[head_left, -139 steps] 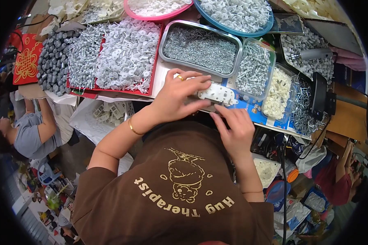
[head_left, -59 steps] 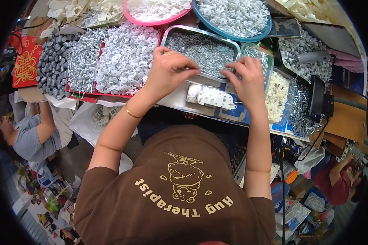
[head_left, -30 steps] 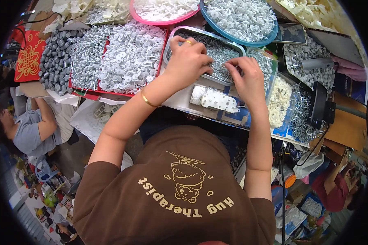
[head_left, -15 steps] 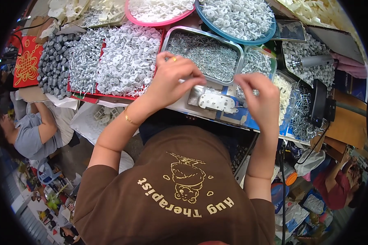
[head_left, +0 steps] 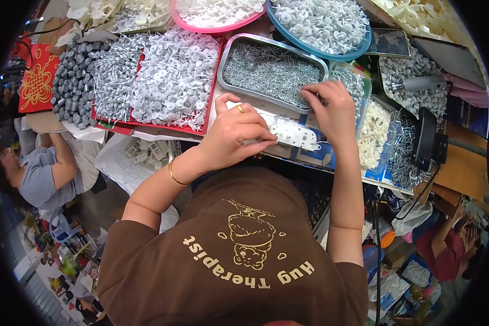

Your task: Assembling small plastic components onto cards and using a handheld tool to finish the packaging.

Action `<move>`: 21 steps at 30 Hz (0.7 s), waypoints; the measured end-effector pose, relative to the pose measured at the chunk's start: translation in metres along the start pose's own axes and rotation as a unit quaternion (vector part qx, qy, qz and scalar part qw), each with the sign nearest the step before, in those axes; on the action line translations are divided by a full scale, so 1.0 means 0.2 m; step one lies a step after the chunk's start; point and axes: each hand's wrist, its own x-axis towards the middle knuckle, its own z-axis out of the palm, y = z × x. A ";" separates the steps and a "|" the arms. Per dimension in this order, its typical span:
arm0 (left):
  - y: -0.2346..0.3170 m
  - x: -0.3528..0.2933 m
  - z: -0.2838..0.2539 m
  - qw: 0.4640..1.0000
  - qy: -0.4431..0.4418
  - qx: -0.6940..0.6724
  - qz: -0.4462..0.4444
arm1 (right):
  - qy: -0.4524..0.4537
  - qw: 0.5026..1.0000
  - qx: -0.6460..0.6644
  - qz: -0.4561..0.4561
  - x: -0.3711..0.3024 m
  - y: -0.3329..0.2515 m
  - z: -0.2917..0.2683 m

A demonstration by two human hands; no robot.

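A white plastic part with a row of small holes (head_left: 295,136) lies on a metal block at the table's near edge. My left hand (head_left: 238,129) is closed, its thumb and fingertips pinched together beside the part's left end; anything between them is too small to make out. My right hand (head_left: 334,108) reaches over the near right corner of a metal tray (head_left: 226,81) filled with small screws (head_left: 271,68). Its thumb and forefinger are pinched together at the screws, and what they hold is hidden.
Left of the tray are red boxes of white round-headed pieces (head_left: 171,81), metal pins (head_left: 114,76) and grey cylinders (head_left: 73,79). A pink bowl (head_left: 223,29) and blue bowl (head_left: 331,55) stand behind. Rightward are cream pieces (head_left: 374,133), metal hooks (head_left: 405,146) and a black device (head_left: 425,138).
My left hand has come down from the tray's edge to the white part's left end. My right hand has moved up and left to the screws in the tray.
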 end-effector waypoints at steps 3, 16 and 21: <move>0.00 0.00 0.00 0.999 0.021 -0.021 -0.029 | 0.024 0.998 0.043 0.043 -0.02 -0.05 -0.04; -0.05 0.15 -0.05 0.994 0.076 0.011 -0.080 | 0.001 0.998 -0.015 0.058 -0.29 -0.26 -0.17; -0.29 0.31 0.12 0.981 0.080 0.178 0.004 | -0.023 0.997 -0.035 0.064 -0.30 -0.26 -0.16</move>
